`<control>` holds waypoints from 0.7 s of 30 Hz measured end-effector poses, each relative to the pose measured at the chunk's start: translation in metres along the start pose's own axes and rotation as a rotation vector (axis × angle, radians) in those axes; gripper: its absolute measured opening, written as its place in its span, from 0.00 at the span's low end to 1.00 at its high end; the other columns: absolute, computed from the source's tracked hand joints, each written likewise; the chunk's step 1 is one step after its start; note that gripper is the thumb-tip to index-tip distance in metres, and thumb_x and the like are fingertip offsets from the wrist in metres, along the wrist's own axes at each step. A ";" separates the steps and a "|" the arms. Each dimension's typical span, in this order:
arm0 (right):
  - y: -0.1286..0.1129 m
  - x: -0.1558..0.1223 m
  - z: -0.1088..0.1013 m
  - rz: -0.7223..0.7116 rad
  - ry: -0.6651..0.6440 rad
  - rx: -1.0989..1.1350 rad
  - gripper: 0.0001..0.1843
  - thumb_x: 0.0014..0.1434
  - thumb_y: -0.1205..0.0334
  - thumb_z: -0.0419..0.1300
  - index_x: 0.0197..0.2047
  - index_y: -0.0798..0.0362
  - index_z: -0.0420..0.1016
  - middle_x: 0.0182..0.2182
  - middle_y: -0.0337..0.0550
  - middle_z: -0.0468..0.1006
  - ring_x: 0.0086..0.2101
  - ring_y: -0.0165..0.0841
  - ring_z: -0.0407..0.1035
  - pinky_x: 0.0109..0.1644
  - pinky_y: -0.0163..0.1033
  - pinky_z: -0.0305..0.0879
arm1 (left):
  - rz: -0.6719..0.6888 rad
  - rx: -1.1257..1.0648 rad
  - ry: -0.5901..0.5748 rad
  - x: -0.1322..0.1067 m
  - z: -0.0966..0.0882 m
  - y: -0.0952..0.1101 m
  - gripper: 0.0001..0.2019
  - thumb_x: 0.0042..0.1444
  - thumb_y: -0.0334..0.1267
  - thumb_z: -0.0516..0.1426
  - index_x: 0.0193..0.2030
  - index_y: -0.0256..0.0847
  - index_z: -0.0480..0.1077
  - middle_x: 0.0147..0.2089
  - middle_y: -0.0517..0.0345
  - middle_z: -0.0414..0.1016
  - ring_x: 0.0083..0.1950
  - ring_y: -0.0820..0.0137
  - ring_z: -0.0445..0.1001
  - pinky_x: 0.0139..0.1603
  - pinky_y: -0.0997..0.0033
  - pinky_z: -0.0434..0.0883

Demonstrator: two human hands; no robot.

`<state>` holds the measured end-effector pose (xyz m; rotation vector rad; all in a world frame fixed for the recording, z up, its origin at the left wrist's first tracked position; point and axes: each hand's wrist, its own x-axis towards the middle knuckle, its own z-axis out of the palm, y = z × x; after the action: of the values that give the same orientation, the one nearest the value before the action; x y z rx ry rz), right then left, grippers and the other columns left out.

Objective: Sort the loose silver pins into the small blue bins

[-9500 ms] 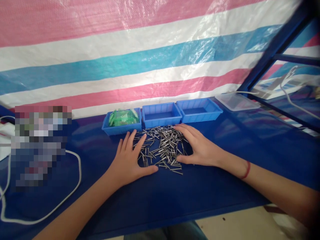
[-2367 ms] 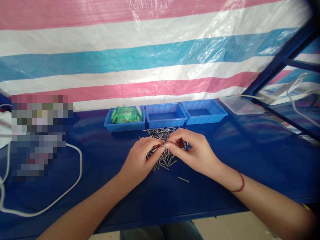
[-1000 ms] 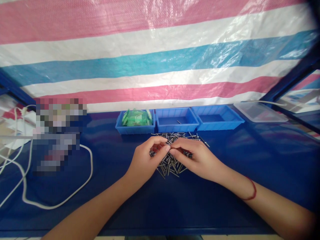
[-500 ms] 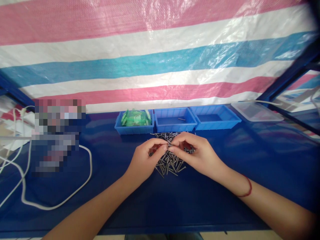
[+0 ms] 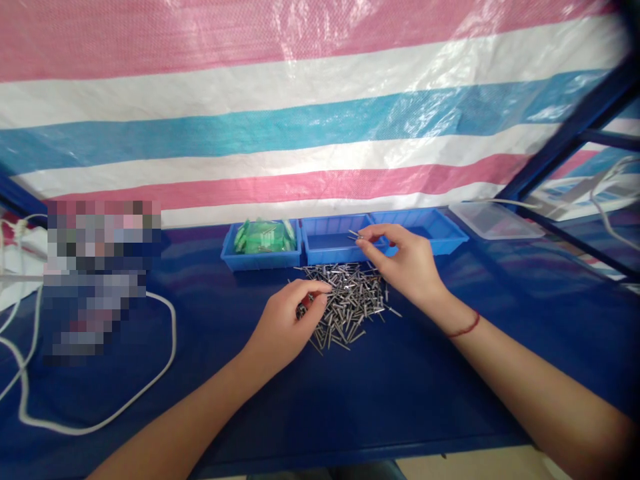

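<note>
My right hand (image 5: 407, 263) hovers over the front edge of the middle blue bin (image 5: 325, 256), thumb and forefinger pinched on a thin metal nail (image 5: 353, 233). Just beneath its tip, another thin nail (image 5: 352, 238) appears to lie inside that bin, partly covered by my fingers. My left hand (image 5: 290, 317) rests at the left side of a pile of grey metal nails (image 5: 353, 303) on the blue tabletop (image 5: 320, 413). Its thumb and forefinger are closed together at the pile; whatever may be between them is too small to make out.
The left blue bin (image 5: 263, 261) contains green plastic packets (image 5: 265, 235). On the right stands a third blue bin (image 5: 445, 245), beside a clear plastic lid (image 5: 495, 220). A white cable (image 5: 173, 333) loops across the left side. Striped sheeting (image 5: 250, 147) hangs behind.
My hands, which met over the pile, have parted. The right one has moved up and away with a nail to the middle bin; the left stays by the pile.
</note>
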<state>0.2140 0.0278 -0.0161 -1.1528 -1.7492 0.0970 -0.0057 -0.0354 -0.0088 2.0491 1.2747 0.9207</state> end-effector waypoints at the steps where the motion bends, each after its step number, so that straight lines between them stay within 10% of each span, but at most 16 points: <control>1: 0.005 0.002 0.001 -0.017 -0.001 -0.035 0.05 0.57 0.61 0.61 0.38 0.51 0.76 0.34 0.40 0.80 0.33 0.34 0.72 0.39 0.41 0.66 | 0.014 0.014 -0.012 0.000 0.000 -0.001 0.08 0.61 0.34 0.54 0.44 0.41 0.73 0.38 0.59 0.76 0.36 0.72 0.71 0.39 0.73 0.67; 10: 0.004 0.000 -0.004 -0.132 -0.033 -0.142 0.07 0.58 0.63 0.57 0.40 0.52 0.74 0.35 0.44 0.79 0.36 0.38 0.72 0.44 0.45 0.66 | 0.144 0.272 -0.144 0.007 -0.014 -0.010 0.08 0.62 0.33 0.52 0.43 0.42 0.73 0.42 0.57 0.76 0.43 0.67 0.71 0.46 0.66 0.65; 21: -0.035 -0.019 -0.008 -0.387 -0.542 0.016 0.07 0.55 0.72 0.55 0.29 0.53 0.70 0.24 0.39 0.72 0.29 0.31 0.62 0.37 0.39 0.58 | 0.223 0.580 -0.310 0.000 -0.011 -0.004 0.10 0.61 0.46 0.55 0.39 0.41 0.71 0.40 0.57 0.73 0.41 0.65 0.69 0.38 0.65 0.61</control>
<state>0.1985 -0.0090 -0.0064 -0.7956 -2.4163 0.2020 -0.0163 -0.0328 -0.0054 2.6945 1.2523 0.3043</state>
